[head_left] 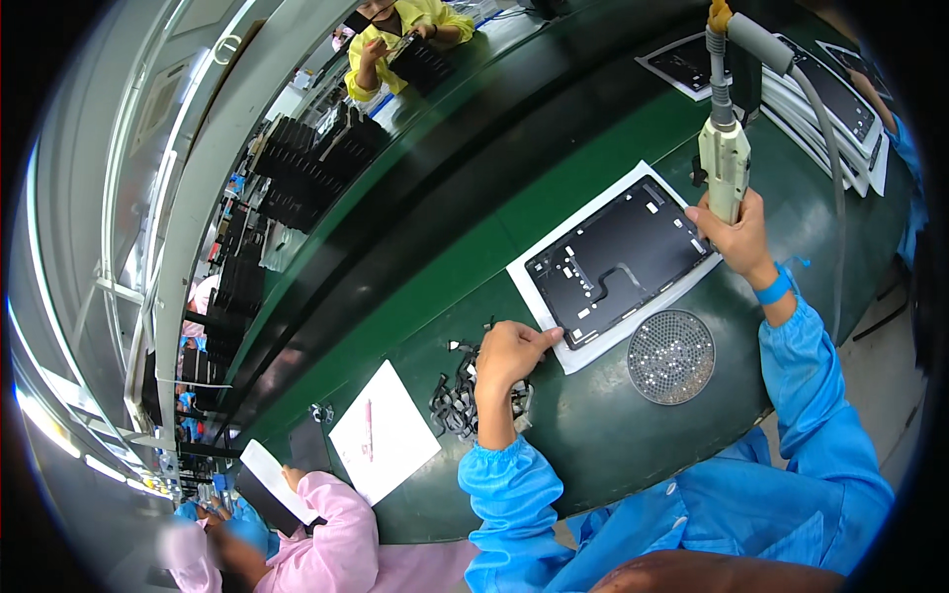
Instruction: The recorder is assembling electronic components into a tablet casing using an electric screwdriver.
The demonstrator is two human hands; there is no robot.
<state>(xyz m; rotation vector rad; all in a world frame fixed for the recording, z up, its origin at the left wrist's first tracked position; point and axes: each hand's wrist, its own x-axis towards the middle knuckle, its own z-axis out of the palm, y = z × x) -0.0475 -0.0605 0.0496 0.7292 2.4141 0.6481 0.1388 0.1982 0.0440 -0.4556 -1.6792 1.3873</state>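
Note:
A black laptop cover point(623, 259) with small white pads and a dark cable lies tilted on a white foam sheet point(590, 358). My left hand point(509, 356) is closed at its near left corner, thumb against the edge. At the opposite end, my right hand point(739, 237) has its thumb on the right edge, the other fingers partly hidden. A pale electric screwdriver point(725, 168) hangs upright from a coiled line in front of that hand. Beneath my left wrist sits a pile of small black and silver parts point(455, 403).
A round perforated dish point(672, 358) with small bright pieces sits near the table edge. Stacked covers and foam sheets point(825, 114) stand far right. White paper with a pink pen point(369, 430) lies left. A pink-sleeved person point(331, 519) works beside me; another in yellow point(395, 49) sits opposite.

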